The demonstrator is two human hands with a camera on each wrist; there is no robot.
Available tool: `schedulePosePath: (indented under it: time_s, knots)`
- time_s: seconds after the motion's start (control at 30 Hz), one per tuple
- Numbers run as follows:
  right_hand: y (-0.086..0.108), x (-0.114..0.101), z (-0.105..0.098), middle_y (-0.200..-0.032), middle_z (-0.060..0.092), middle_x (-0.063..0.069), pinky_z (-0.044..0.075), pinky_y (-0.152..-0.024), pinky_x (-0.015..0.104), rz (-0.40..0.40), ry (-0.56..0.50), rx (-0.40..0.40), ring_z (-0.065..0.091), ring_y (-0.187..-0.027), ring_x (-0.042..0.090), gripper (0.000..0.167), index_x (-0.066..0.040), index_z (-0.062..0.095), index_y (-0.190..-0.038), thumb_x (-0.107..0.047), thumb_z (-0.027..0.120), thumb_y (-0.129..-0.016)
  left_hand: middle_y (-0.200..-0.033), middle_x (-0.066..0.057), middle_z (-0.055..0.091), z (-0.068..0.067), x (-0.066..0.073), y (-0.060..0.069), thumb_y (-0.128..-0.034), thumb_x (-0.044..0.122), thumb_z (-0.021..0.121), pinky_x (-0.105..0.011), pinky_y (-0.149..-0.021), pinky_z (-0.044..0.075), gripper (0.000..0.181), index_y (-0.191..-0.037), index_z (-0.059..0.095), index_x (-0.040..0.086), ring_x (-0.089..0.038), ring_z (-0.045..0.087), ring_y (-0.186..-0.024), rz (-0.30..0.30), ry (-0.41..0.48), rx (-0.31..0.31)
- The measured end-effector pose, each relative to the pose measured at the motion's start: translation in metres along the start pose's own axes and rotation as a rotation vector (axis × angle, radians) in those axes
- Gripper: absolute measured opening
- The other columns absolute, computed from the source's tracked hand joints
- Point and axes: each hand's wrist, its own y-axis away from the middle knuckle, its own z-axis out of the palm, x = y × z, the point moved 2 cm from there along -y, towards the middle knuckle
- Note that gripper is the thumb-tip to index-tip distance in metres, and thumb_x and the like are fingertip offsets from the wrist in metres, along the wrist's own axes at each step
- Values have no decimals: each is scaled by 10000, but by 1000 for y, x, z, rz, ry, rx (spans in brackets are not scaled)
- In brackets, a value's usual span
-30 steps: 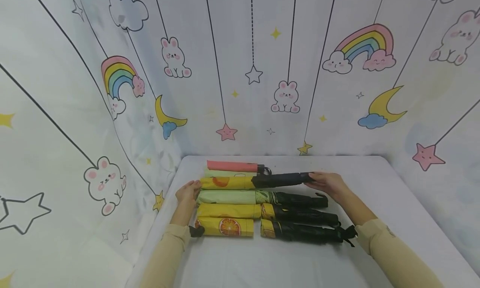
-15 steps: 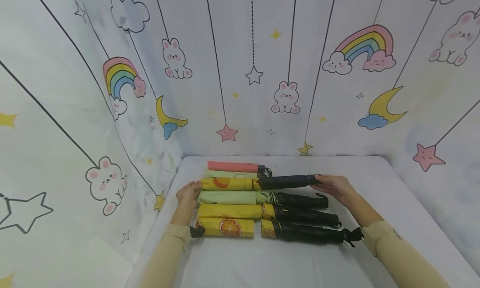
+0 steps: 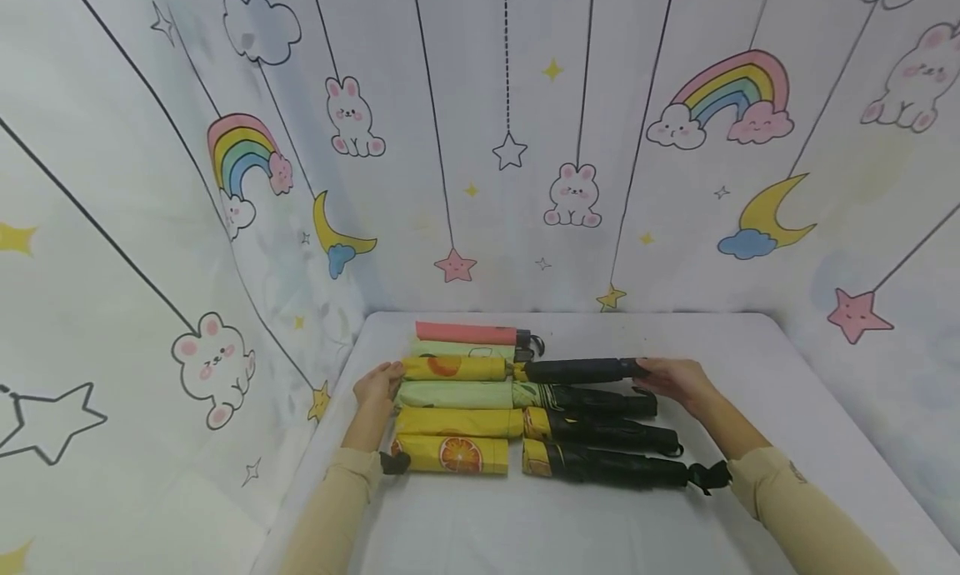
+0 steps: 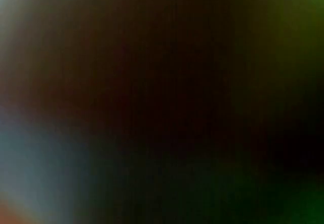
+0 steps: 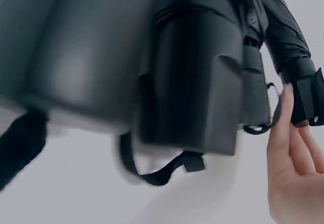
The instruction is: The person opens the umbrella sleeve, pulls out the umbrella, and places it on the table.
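Note:
A black folded umbrella (image 3: 577,371) with a yellow end lies in the third row from the back. My right hand (image 3: 678,379) holds its handle end; in the right wrist view, fingers (image 5: 286,102) lie along that handle. At the umbrella's left end is a yellow sleeve (image 3: 468,368) with an orange-slice print, almost touching it. My left hand (image 3: 377,383) pinches the sleeve's far left end. The left wrist view is dark and blurred. Right in front lies a pale green sleeve (image 3: 457,395) beside a dark umbrella (image 3: 603,401).
Nearer are a plain yellow sleeve (image 3: 457,422), an orange-print sleeve (image 3: 457,455), and two dark umbrellas, one in the middle (image 3: 615,433) and one in front (image 3: 615,465). Behind lie a red umbrella (image 3: 465,333) and a light green one (image 3: 457,349). The white table (image 3: 570,525) meets a printed backdrop (image 3: 637,250).
My right hand has moved right and a little down with the black umbrella, baring more of its yellow end beside the sleeve. The left hand stays on the sleeve.

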Motion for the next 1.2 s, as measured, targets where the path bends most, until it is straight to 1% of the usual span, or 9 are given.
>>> schedulePosePath:
  time_s: [0.13, 0.27, 0.4, 0.53, 0.77, 0.87, 1.0, 1.1, 1.2]
  knots:
    - [0, 5, -3, -1170, 767, 112, 556, -1065, 416, 59, 127, 101, 740, -1110, 244, 697, 74, 550, -1417, -360, 807, -936, -1424, -254, 600, 2, 0, 1, -913, -91, 738, -275, -994, 579, 598, -1469, 518, -74, -266, 660, -1250, -2, 16, -3]
    - [1, 9, -4, -1488, 530, 301, 455, -1164, 515, 107, 276, 123, 577, -1346, 390, 896, 150, 411, -1495, -442, 782, -935, -1417, -265, 600, 3, 0, 1, -902, -118, 734, -274, -977, 588, 598, -1460, 520, -88, -286, 647, -1264, -1, 38, 9]
    - [0, 11, -5, -1562, 386, 369, 446, -1165, 548, 126, 373, 140, 462, -1417, 477, 1004, 200, 322, -1510, -499, 756, -934, -1424, -274, 591, 4, 0, 1, -899, -128, 729, -268, -977, 586, 600, -1459, 517, -96, -295, 624, -1293, -1, 39, 8]
    - [0, 13, -5, -1563, 386, 365, 462, -1153, 540, 127, 408, 162, 463, -1414, 482, 971, 170, 382, -1502, -521, 753, -930, -1436, -277, 579, 4, 0, 1, -902, -125, 726, -270, -983, 583, 609, -1470, 507, -92, -288, 617, -1306, -4, 37, 5]
    - [-2, 15, -7, -1539, 482, 248, 478, -1136, 541, 57, 479, 168, 428, -1445, 457, 623, -38, 673, -1375, -483, 749, -945, -1425, -285, 584, 4, 1, 1, -895, -141, 723, -278, -976, 588, 591, -1450, 522, -103, -309, 624, -1293, 5, 49, 14]
    - [-1, 14, -8, -1518, 512, 244, 497, -1112, 550, 29, 539, 185, 456, -1423, 460, 583, -71, 717, -1330, -499, 752, -937, -1420, -286, 587, 5, 0, 0, -892, -144, 725, -271, -967, 591, 586, -1443, 527, -106, -306, 629, -1286, 6, 46, 11]
    - [2, 11, -8, -1441, 581, 265, 569, -977, 548, -44, 720, 209, 607, -1266, 440, 600, -66, 745, -1283, -556, 724, -937, -1409, -284, 592, 5, -1, -1, -892, -141, 729, -264, -956, 595, 587, -1442, 528, -106, -261, 668, -1233, 10, 43, 13]
    - [4, 5, -5, -1292, 681, 273, 612, -782, 471, -99, 845, 253, 715, -1052, 385, 646, -38, 762, -1239, -602, 708, -929, -1397, -281, 604, 5, -1, -1, -891, -140, 729, -271, -957, 596, 580, -1436, 532, -108, -230, 693, -1187, 18, 37, 15]
    - [3, -1, -2, -1259, 691, 287, 607, -708, 452, -141, 924, 307, 705, -1052, 429, 674, -22, 771, -1209, -627, 703, -921, -1374, -270, 626, 5, -2, -1, -888, -144, 727, -282, -964, 596, 576, -1429, 536, -108, -225, 705, -1164, 25, 34, 12]
